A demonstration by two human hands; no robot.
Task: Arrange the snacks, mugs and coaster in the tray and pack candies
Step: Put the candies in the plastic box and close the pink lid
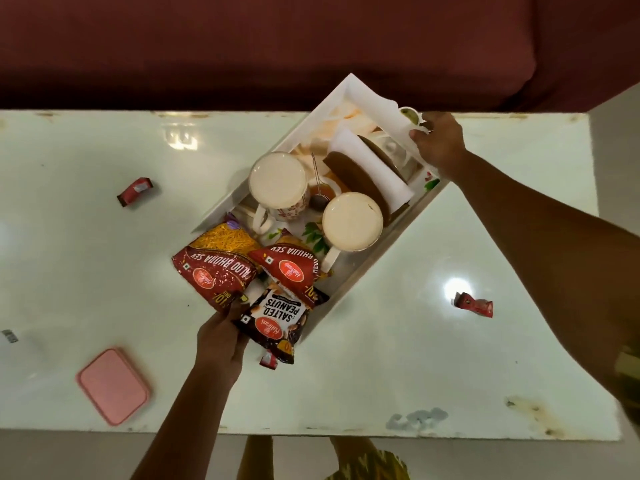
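Observation:
A white tray (374, 261) lies diagonally across the table, its far corner past the table's back edge. Inside stand two white mugs (278, 183) (352, 226), a small strainer (320, 197) between them, and brown coasters (358, 181) leaning in a white holder. Two red Aloo Bhujia Sev packets (214, 268) (291, 268) and a Salted Peanuts packet (277, 322) overhang the near end. My left hand (221, 341) grips the tray's near end under the packets. My right hand (438, 142) holds the tray's far handle.
Three red candies lie loose on the white table: one at the left (135, 191), one at the right (473, 304), one under the peanuts packet (268, 360). A pink lid (113, 385) sits near the front left. A maroon sofa (242, 46) runs behind the table.

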